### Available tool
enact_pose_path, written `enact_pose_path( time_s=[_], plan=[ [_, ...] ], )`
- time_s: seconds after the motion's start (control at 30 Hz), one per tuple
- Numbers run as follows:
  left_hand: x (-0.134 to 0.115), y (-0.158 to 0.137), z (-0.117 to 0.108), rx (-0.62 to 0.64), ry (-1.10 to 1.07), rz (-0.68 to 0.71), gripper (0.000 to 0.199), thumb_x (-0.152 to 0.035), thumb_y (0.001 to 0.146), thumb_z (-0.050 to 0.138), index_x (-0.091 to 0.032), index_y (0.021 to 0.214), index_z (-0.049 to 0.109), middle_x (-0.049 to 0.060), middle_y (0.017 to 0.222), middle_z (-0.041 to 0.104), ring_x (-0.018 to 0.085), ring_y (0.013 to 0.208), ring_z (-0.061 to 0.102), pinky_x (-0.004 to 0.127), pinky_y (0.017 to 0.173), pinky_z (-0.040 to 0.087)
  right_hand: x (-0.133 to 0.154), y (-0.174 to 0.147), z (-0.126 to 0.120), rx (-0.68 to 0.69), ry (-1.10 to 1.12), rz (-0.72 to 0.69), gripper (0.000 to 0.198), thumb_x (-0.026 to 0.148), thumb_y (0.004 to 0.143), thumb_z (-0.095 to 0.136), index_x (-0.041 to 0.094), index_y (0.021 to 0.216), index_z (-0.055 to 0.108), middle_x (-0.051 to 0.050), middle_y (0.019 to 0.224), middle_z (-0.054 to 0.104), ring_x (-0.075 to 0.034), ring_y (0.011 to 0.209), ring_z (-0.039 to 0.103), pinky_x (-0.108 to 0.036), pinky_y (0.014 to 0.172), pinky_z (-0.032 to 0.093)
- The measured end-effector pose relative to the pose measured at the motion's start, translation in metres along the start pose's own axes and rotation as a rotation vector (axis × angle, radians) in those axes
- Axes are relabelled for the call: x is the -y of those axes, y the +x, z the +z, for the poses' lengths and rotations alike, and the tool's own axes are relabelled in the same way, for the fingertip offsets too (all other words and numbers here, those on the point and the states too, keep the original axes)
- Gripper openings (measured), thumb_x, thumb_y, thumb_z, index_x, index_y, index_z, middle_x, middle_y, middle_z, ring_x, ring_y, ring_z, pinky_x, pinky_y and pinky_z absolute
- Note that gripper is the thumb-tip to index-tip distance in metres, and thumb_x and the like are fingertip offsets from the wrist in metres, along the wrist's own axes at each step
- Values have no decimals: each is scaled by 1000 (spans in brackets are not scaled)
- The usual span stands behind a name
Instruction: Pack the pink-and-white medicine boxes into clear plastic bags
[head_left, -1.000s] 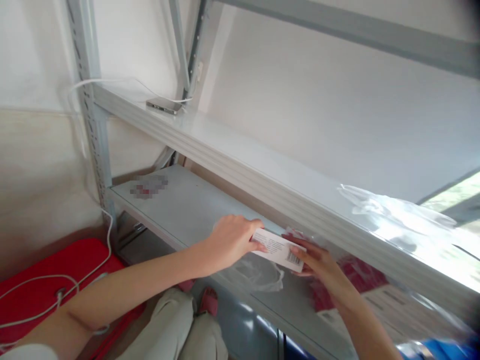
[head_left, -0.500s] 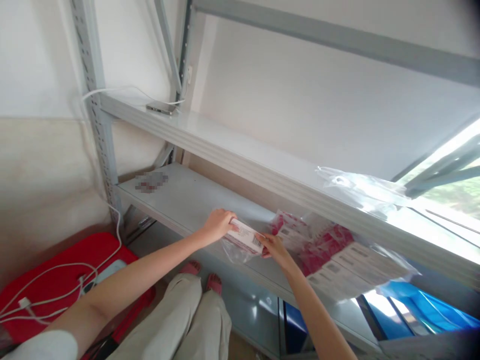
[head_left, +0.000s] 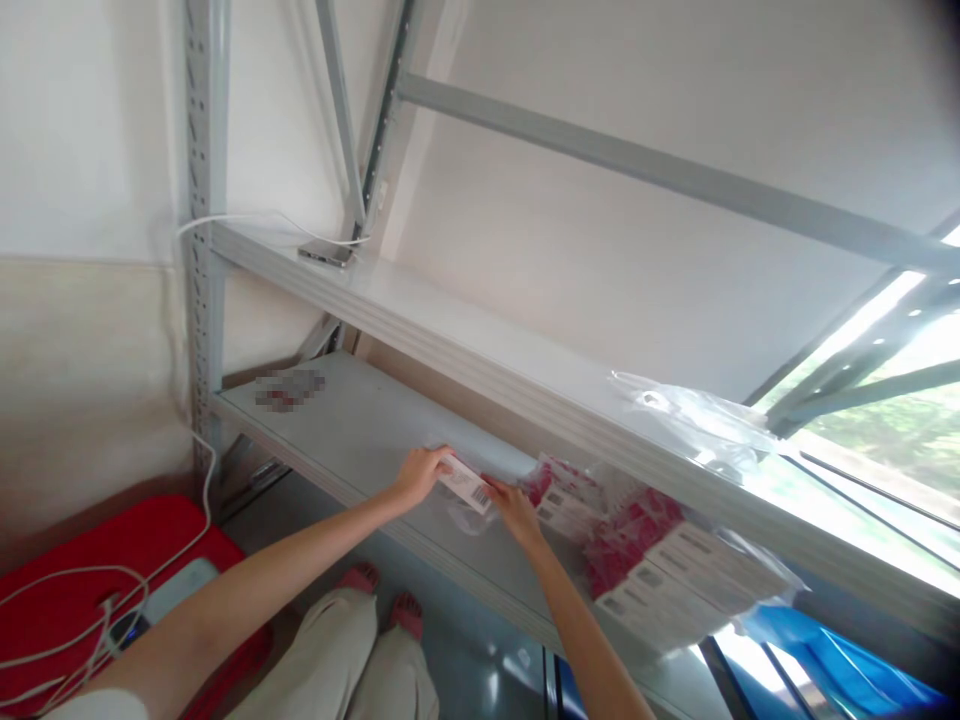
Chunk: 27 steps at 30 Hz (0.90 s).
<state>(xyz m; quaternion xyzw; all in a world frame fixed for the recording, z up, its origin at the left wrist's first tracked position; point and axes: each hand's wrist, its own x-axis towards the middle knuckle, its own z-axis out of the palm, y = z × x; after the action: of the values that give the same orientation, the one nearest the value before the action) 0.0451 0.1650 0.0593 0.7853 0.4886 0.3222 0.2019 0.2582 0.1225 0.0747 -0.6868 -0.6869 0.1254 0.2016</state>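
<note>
Between my two hands is a small white box (head_left: 465,485) with a barcode and a clear plastic bag (head_left: 466,517) around or under it. My left hand (head_left: 421,474) grips its left end, and my right hand (head_left: 511,508) pinches its right end beside the barcode. The box is just above the lower grey shelf (head_left: 360,415). To the right of my right hand, several similar white and magenta boxes (head_left: 660,570) in clear plastic lie on that shelf.
An upper shelf (head_left: 420,300) runs above my hands, bearing a phone (head_left: 326,253) with a white cable and a clear plastic bag (head_left: 690,420). A red stool or case (head_left: 172,540) with cables is at lower left. Blue plastic (head_left: 847,655) sits at lower right.
The view has shifted, so the shelves sit lower in the picture. Both hands still hold the box, now tilted more steeply and slightly farther left in view.
</note>
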Motion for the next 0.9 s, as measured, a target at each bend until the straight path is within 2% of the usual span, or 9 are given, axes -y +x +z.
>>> enact_pose_path(
  time_s=[0.17, 0.33, 0.5, 0.57, 0.7, 0.8, 0.9],
  plan=[
    [14, 21, 17, -14, -75, -14, 27, -17, 87, 50, -19, 111, 63, 5, 101, 70, 19, 97, 63, 26, 86, 45, -5, 15, 12, 37, -173, 21, 39, 43, 95, 39, 28, 122, 64, -7, 112, 70, -28, 109, 62, -39, 97, 42],
    [25, 28, 28, 23, -118, 23, 26, -14, 86, 49, -18, 107, 64, 6, 99, 70, 21, 95, 63, 28, 86, 46, -14, 24, 19, -2, -147, 46, 40, 43, 95, 37, 30, 124, 62, -5, 115, 69, -28, 111, 61, -41, 97, 43],
    [35, 29, 43, 23, -223, 68, 34, -12, 89, 40, -19, 116, 59, 8, 110, 67, 19, 102, 62, 29, 92, 46, -19, 31, 28, -101, -96, 46, 41, 36, 96, 36, 29, 133, 54, -5, 123, 64, -25, 116, 58, -40, 99, 42],
    [36, 33, 50, 32, -235, 61, 35, -12, 90, 39, -20, 118, 57, 7, 112, 67, 19, 103, 62, 30, 94, 46, -20, 36, 31, -132, -144, 47, 42, 35, 96, 35, 28, 134, 53, -6, 123, 65, -25, 114, 59, -41, 100, 42],
    [41, 44, 61, 72, -157, 17, 36, -13, 91, 41, -17, 125, 53, 10, 115, 65, 22, 108, 60, 33, 97, 43, -27, 46, 38, -127, -308, 32, 40, 34, 96, 37, 26, 130, 57, -8, 119, 67, -27, 112, 60, -48, 107, 31],
    [48, 50, 63, 130, -14, -20, 41, -18, 92, 44, -14, 133, 46, 15, 116, 64, 26, 109, 60, 35, 96, 43, -34, 48, 40, -116, -426, -4, 42, 35, 95, 40, 23, 134, 53, -11, 113, 69, -28, 109, 61, -50, 111, 24],
    [53, 52, 51, 201, 81, 57, 51, -33, 87, 59, -14, 133, 46, 16, 111, 66, 29, 107, 61, 37, 94, 44, -42, 44, 31, -84, -561, -70, 46, 39, 93, 44, 19, 134, 52, -14, 108, 70, -30, 107, 61, -51, 107, 27]
  ],
)
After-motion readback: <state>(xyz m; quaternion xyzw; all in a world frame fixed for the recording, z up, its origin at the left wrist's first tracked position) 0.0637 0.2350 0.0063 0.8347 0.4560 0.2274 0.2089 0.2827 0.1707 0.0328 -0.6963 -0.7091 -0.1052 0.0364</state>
